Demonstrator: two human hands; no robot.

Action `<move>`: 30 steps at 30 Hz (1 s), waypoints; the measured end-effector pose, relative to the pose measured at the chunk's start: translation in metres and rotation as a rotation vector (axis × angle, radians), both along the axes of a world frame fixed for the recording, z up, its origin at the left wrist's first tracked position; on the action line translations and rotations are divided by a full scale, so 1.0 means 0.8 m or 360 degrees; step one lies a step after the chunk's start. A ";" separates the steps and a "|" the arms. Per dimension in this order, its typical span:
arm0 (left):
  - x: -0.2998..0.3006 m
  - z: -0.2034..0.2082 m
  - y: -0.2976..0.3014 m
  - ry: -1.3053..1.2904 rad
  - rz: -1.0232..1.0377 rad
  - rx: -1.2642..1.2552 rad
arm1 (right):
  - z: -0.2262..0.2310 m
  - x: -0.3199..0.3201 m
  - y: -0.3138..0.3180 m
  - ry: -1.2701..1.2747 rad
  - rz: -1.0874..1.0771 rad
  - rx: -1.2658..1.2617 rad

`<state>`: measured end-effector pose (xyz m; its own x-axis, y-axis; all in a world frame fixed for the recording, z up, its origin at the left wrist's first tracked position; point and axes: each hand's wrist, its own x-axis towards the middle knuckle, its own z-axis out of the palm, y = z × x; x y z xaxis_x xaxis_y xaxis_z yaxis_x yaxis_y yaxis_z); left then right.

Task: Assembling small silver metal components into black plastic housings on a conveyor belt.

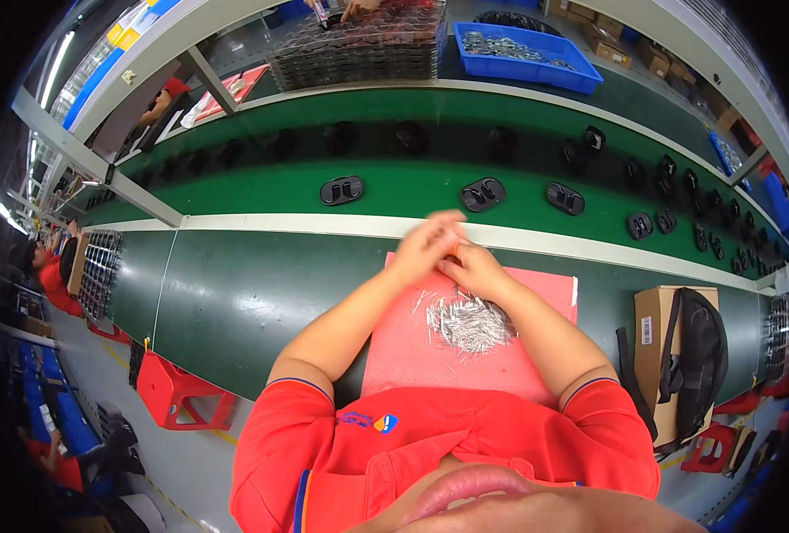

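Observation:
My left hand (429, 246) and my right hand (478, 269) meet at the far edge of a red mat (545, 306), close to the white rail. Both have their fingers bent and drawn together, touching each other. A small orange spot shows between them; what they hold, if anything, is too small or hidden to name. Just nearer than my hands, a heap of thin silvery metal pins (470, 325) lies on the mat, with some pins scattered around it.
Beyond the white rail (305, 226), a green conveyor belt (261, 191) carries black oval parts (341, 190). A cardboard box (650, 329) with a black bag (701, 355) stands at right. Across the belt are stacked wire trays (359, 53), a blue bin (527, 67) and another person's hand (359, 9).

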<state>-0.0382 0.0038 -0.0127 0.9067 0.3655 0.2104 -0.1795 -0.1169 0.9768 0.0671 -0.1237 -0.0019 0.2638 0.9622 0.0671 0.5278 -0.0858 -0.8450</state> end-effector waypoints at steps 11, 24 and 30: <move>-0.008 0.017 0.002 0.0060 -0.0002 0.0577 | 0.016 -0.006 0.007 0.0044 0.0041 0.0034; -0.018 0.015 0.022 0.0061 -0.0042 0.0563 | 0.013 -0.015 0.025 0.0033 0.0083 0.0063; -0.022 0.014 0.029 0.0068 -0.0046 0.0551 | 0.011 -0.019 0.032 0.0046 0.0089 0.0070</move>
<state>-0.0558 0.0270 -0.0015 0.9264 0.2530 0.2788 -0.1473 -0.4378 0.8869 0.0521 -0.0981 0.0066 0.2119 0.9719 0.1028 0.5058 -0.0191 -0.8624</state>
